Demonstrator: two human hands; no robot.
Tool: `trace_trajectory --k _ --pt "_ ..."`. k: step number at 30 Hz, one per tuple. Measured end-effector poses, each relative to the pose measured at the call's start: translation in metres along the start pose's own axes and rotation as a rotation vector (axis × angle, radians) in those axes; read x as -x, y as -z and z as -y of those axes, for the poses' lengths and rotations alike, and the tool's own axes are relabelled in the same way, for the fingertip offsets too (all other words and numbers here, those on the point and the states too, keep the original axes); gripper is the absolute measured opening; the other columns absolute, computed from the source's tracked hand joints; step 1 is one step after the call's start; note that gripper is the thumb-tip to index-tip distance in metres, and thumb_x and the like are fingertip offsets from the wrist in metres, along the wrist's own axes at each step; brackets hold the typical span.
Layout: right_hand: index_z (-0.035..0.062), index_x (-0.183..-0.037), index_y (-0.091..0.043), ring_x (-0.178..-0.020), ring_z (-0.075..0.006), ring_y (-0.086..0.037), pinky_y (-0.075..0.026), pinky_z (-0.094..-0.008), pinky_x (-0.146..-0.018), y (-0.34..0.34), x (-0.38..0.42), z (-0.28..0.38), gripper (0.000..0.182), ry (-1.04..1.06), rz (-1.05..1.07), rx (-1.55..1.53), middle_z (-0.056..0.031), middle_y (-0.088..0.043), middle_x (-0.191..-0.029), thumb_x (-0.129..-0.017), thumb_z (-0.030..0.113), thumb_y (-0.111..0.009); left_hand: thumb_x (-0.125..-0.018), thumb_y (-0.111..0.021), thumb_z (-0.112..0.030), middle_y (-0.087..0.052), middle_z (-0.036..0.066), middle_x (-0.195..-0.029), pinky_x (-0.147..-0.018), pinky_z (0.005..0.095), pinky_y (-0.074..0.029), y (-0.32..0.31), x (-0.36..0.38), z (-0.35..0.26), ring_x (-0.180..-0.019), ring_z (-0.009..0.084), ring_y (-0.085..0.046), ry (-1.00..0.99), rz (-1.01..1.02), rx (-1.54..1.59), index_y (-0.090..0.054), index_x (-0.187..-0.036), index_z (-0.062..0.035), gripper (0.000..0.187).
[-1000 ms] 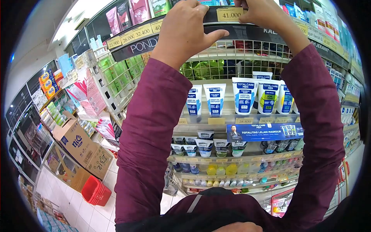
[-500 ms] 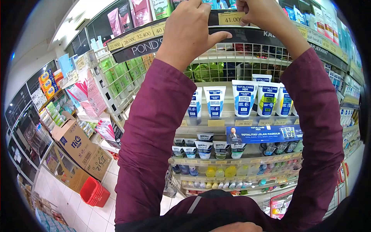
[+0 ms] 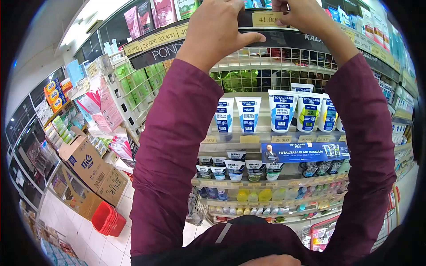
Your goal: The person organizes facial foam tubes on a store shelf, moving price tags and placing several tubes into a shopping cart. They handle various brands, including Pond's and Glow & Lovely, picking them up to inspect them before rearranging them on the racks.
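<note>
Both arms reach up to the top shelf edge. My left hand [image 3: 217,31] is at the shelf front, its thumb stretched out to the right; its fingertips are cut off by the top of the view, so what they touch cannot be seen. My right hand [image 3: 299,15] is beside the yellow price tag [image 3: 267,19] reading 41.000, its thumb and bent fingers at the tag's right end. Whether it grips the tag is unclear. Pink tubes [image 3: 164,12] stand left of my left hand.
Below are white face wash tubes [image 3: 282,111], a blue banner [image 3: 306,152] and smaller tubes [image 3: 235,170]. Wire mesh [image 3: 284,66] backs the shelf. At left stand a cardboard box [image 3: 91,166] and red baskets [image 3: 108,219]; a red-edged cart [image 3: 324,235] is at lower right.
The view has shifted slightly. My right hand's fingers have bent in a little beside the price tag. My left hand stays at nearly the same place.
</note>
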State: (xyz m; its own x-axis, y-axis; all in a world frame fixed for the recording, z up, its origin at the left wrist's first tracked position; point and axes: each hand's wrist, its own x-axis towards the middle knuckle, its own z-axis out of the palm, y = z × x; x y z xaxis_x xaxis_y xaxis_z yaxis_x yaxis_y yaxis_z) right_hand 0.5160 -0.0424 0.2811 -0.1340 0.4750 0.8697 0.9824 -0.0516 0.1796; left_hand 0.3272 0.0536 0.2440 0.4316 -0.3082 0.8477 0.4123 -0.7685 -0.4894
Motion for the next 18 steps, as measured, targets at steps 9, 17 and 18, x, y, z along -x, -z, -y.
trace_trajectory --k 9,17,18 --pt "0.0019 -0.086 -0.072 -0.084 -0.0356 -0.069 -0.053 -0.0418 -0.072 -0.005 0.000 0.022 0.019 -0.109 0.033 -0.045 -0.0203 -0.070 -0.084 -0.069 -0.003 -0.065 -0.063 -0.089 -0.031 -0.058 0.018 -0.091 -0.083 0.0418 -0.048 0.002 -0.004 0.010 -0.092 0.0345 -0.058 0.047 0.030 0.158 -0.066 -0.088 0.0046 0.049" --pt "0.0009 -0.086 -0.071 -0.091 -0.0390 -0.067 -0.052 -0.0451 -0.077 -0.008 0.000 0.027 0.016 -0.034 0.027 0.020 -0.0227 -0.069 -0.090 -0.071 -0.002 -0.065 -0.066 -0.085 -0.013 -0.063 0.017 -0.090 -0.082 0.0419 -0.050 0.018 -0.002 0.023 -0.091 0.0344 -0.061 0.048 0.135 0.082 -0.068 -0.088 0.0033 0.033" --pt "0.0006 -0.085 -0.070 -0.093 -0.0390 -0.066 -0.052 -0.0452 -0.079 -0.010 -0.001 0.025 0.014 0.008 0.007 0.029 -0.0229 -0.068 -0.091 -0.072 -0.001 -0.065 -0.066 -0.085 -0.013 -0.063 0.017 -0.090 -0.082 0.0419 -0.050 0.019 -0.001 0.022 -0.091 0.0344 -0.061 0.048 0.136 0.083 -0.068 -0.088 0.0033 0.033"
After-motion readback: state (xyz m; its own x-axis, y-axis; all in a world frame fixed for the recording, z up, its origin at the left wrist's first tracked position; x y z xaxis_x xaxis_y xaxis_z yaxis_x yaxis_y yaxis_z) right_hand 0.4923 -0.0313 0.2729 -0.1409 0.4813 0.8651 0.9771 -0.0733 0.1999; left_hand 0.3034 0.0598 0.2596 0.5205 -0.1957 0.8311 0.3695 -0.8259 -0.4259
